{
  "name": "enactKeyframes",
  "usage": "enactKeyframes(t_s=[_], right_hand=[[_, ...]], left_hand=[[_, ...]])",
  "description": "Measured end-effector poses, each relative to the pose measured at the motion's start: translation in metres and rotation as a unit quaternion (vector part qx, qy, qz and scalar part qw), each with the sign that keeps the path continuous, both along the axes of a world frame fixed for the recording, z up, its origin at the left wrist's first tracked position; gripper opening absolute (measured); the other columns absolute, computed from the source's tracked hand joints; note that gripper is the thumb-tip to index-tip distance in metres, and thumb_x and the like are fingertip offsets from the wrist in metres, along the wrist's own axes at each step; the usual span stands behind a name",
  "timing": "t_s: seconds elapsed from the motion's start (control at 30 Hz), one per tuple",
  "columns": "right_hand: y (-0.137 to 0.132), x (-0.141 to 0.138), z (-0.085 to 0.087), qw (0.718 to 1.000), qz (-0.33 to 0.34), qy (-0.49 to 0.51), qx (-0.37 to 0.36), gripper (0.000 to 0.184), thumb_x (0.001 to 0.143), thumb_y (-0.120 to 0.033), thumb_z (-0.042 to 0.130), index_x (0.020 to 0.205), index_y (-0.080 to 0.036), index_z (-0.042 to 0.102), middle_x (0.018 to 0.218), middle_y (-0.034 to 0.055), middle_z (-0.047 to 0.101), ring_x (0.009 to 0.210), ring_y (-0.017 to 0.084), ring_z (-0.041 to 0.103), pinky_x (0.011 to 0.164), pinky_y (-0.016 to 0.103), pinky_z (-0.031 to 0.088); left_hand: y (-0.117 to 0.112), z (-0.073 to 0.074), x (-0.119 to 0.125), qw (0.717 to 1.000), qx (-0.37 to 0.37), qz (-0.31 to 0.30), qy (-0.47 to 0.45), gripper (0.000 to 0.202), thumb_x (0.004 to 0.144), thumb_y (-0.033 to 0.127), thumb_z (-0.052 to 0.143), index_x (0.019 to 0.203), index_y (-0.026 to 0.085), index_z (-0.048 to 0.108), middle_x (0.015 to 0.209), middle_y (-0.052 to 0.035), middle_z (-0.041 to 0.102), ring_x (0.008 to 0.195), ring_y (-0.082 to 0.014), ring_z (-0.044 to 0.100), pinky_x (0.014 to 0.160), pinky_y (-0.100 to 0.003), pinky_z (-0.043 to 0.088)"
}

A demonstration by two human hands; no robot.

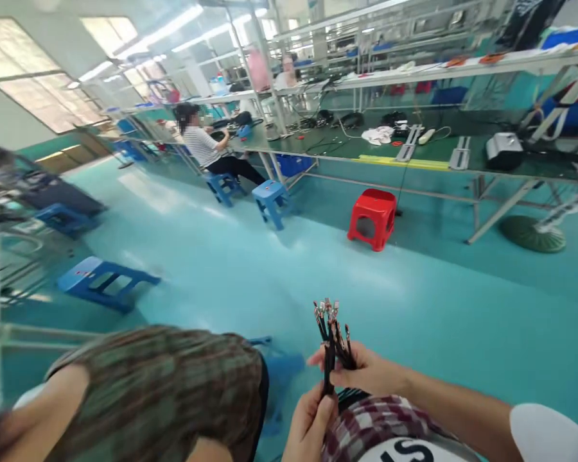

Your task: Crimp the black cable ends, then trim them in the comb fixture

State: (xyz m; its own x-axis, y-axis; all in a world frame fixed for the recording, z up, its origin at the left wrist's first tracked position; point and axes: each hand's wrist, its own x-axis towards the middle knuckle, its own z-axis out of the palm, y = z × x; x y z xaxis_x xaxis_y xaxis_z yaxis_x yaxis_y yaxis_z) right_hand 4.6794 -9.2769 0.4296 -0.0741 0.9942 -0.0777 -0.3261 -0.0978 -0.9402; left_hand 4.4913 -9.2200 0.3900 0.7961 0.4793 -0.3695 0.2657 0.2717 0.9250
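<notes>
A bundle of black cables (329,359) with bare metal terminals at the tips points upward in front of my lap. From below, my left hand (312,420) is closed around the lower part of the bundle, thumb on top. Just above it, my right hand (366,372) grips the cables from the right side, its fingers partly hidden behind them. The terminals fan out above both hands. Lower down, the cables pass out of sight behind my hands, near a plaid cloth on my lap.
A co-worker in a plaid garment (173,391) is close on my left. Ahead stand a red stool (373,218) and a blue stool (270,202). Behind them runs a long green workbench (327,144), where another person (202,144) sits. More blue stools stand left.
</notes>
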Motion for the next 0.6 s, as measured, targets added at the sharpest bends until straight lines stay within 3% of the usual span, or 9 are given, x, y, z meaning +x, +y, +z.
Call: enactKeyframes(t_s=[0.13, 0.27, 0.37, 0.47, 0.6], right_hand=[[0.056, 0.116, -0.003, 0.985, -0.164, 0.039, -0.049, 0.039, 0.091, -0.048, 0.062, 0.122, -0.024, 0.063, 0.077, -0.0030, 0.047, 0.053, 0.007, 0.027, 0.049, 0.025, 0.023], [0.116, 0.205, -0.019, 0.963, -0.235, 0.127, -0.030, 0.032, 0.095, -0.049, 0.057, 0.095, -0.017, 0.063, 0.057, -0.0076, 0.031, 0.047, 0.007, 0.017, 0.047, 0.026, 0.012], [0.165, 0.255, -0.040, 0.950, -0.262, 0.166, -0.027, 0.036, 0.095, -0.050, 0.057, 0.081, -0.016, 0.058, 0.052, -0.0094, 0.023, 0.046, 0.007, 0.015, 0.048, 0.026, 0.011], [0.220, 0.304, -0.054, 0.937, -0.301, 0.173, -0.026, 0.042, 0.092, -0.054, 0.058, 0.073, -0.016, 0.054, 0.052, -0.0091, 0.023, 0.046, 0.007, 0.015, 0.048, 0.027, 0.010], [0.297, 0.374, -0.047, 0.899, -0.393, 0.191, -0.011, 0.046, 0.094, -0.051, 0.056, 0.064, -0.018, 0.044, 0.055, -0.0079, 0.023, 0.048, 0.008, 0.014, 0.049, 0.028, 0.011]], left_hand=[[0.092, 0.011, 0.115, 1.000, -0.019, 0.005, 0.018, 0.057, 0.079, 0.073, 0.057, 0.070, 0.017, 0.047, 0.057, 0.0061, 0.030, 0.052, -0.0064, 0.024, 0.050, -0.021, 0.020], [0.187, 0.016, 0.194, 0.998, -0.014, 0.040, 0.046, 0.059, 0.075, 0.073, 0.062, 0.068, 0.016, 0.049, 0.059, 0.0051, 0.035, 0.054, -0.0064, 0.026, 0.050, -0.020, 0.022], [0.267, 0.004, 0.237, 0.994, -0.009, 0.087, 0.064, 0.058, 0.072, 0.072, 0.066, 0.071, 0.015, 0.054, 0.062, 0.0027, 0.041, 0.057, -0.0077, 0.031, 0.051, -0.020, 0.026], [0.354, -0.014, 0.281, 0.996, 0.004, 0.069, 0.051, 0.054, 0.076, 0.067, 0.066, 0.068, 0.015, 0.053, 0.061, 0.0027, 0.039, 0.057, -0.0085, 0.031, 0.053, -0.021, 0.027], [0.465, -0.020, 0.355, 0.999, 0.022, 0.026, 0.031, 0.052, 0.083, 0.064, 0.060, 0.065, 0.016, 0.049, 0.059, 0.0041, 0.033, 0.055, -0.0084, 0.025, 0.052, -0.023, 0.023]])
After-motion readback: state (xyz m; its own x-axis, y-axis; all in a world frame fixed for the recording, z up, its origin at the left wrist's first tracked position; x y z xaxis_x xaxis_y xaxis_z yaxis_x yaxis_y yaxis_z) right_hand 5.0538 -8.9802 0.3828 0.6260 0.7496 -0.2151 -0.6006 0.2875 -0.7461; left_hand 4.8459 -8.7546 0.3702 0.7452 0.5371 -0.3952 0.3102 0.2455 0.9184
